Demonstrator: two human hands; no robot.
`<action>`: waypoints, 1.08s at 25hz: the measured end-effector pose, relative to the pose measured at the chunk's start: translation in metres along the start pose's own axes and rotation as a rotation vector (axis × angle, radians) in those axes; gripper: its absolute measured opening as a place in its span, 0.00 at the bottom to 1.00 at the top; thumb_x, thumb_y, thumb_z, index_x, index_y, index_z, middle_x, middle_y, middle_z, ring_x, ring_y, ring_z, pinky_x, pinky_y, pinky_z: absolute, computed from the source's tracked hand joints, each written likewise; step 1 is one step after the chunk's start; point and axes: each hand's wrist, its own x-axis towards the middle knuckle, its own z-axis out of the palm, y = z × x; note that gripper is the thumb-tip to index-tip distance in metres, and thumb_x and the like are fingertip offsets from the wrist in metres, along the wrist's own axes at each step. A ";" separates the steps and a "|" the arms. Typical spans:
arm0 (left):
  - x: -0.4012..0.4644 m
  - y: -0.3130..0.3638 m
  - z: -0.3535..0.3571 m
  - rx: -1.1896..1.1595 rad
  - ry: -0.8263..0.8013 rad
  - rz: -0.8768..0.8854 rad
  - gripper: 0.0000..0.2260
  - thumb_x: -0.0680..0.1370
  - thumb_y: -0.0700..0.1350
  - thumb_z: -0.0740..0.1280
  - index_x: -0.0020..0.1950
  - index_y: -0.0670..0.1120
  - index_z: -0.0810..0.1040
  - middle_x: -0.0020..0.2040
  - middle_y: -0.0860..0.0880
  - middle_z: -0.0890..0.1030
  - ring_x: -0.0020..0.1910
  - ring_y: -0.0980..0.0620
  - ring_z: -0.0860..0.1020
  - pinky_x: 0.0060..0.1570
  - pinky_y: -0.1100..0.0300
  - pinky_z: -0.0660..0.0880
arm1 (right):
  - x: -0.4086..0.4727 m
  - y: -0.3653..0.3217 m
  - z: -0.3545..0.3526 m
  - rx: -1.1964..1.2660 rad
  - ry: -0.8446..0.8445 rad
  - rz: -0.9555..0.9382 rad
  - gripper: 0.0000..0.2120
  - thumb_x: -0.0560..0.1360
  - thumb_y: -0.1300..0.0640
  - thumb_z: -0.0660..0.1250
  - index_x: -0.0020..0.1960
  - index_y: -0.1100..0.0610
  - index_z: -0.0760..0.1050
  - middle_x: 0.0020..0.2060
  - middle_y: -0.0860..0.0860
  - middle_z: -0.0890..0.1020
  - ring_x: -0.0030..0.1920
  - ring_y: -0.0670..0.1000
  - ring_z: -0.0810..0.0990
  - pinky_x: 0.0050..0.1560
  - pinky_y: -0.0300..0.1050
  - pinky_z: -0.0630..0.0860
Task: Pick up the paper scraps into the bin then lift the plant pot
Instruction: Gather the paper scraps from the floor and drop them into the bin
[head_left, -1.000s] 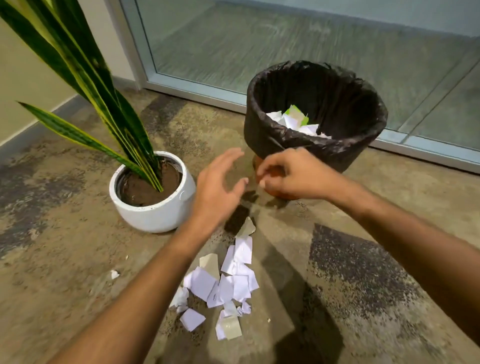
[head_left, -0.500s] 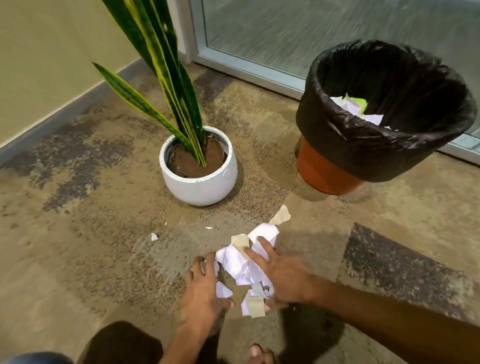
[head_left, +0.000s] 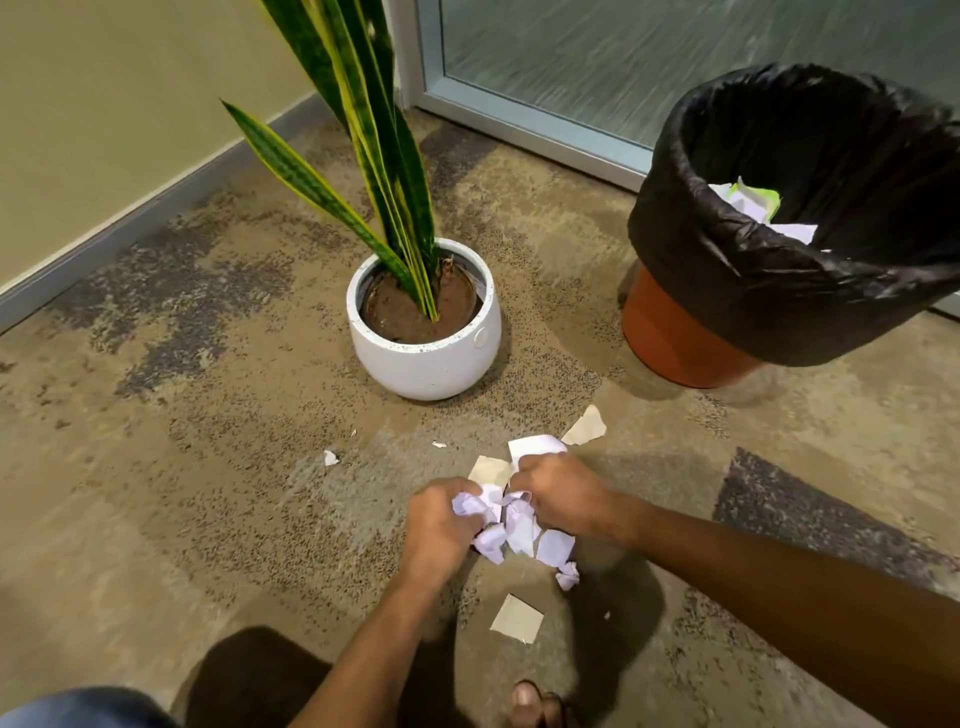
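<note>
Your left hand (head_left: 441, 525) and right hand (head_left: 563, 496) clutch the paper scraps (head_left: 511, 525). The plant pot (head_left: 423, 358) stands upright, leaves pointing up

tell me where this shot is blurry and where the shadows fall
Head view: the glass panel at the top is streaked with motion blur; plant pot and bin stay fairly sharp; dark shadows pool under both forearms and below the paper scraps; wide-angle bending at edges.

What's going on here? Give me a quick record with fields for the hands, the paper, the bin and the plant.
left hand: closed on white paper scraps
right hand: closed on the same bunch
loose scraps: tan piece beyond the hands, tan piece nearer the person, small white bit to the left
bin: black liner, paper already inside
plant pot: white, upright on the floor, untouched
</note>
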 end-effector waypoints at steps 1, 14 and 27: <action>0.002 0.003 -0.001 -0.043 -0.001 -0.034 0.11 0.67 0.34 0.74 0.40 0.50 0.81 0.36 0.55 0.80 0.33 0.59 0.77 0.29 0.74 0.71 | -0.002 0.003 -0.004 0.042 0.025 0.037 0.16 0.70 0.65 0.63 0.56 0.59 0.81 0.51 0.57 0.81 0.52 0.59 0.80 0.43 0.45 0.71; -0.008 0.024 -0.041 -0.170 0.102 -0.184 0.13 0.68 0.35 0.76 0.42 0.52 0.81 0.42 0.49 0.83 0.23 0.57 0.77 0.22 0.65 0.72 | 0.020 -0.026 -0.025 -0.292 -0.270 -0.186 0.11 0.73 0.60 0.69 0.55 0.57 0.80 0.69 0.50 0.68 0.62 0.57 0.67 0.39 0.47 0.74; 0.013 0.136 -0.056 -0.204 0.220 0.132 0.11 0.68 0.39 0.77 0.46 0.52 0.82 0.41 0.53 0.83 0.33 0.59 0.78 0.31 0.66 0.76 | -0.021 0.024 -0.162 -0.027 0.347 0.232 0.08 0.73 0.64 0.64 0.45 0.56 0.81 0.41 0.54 0.82 0.44 0.56 0.80 0.43 0.48 0.76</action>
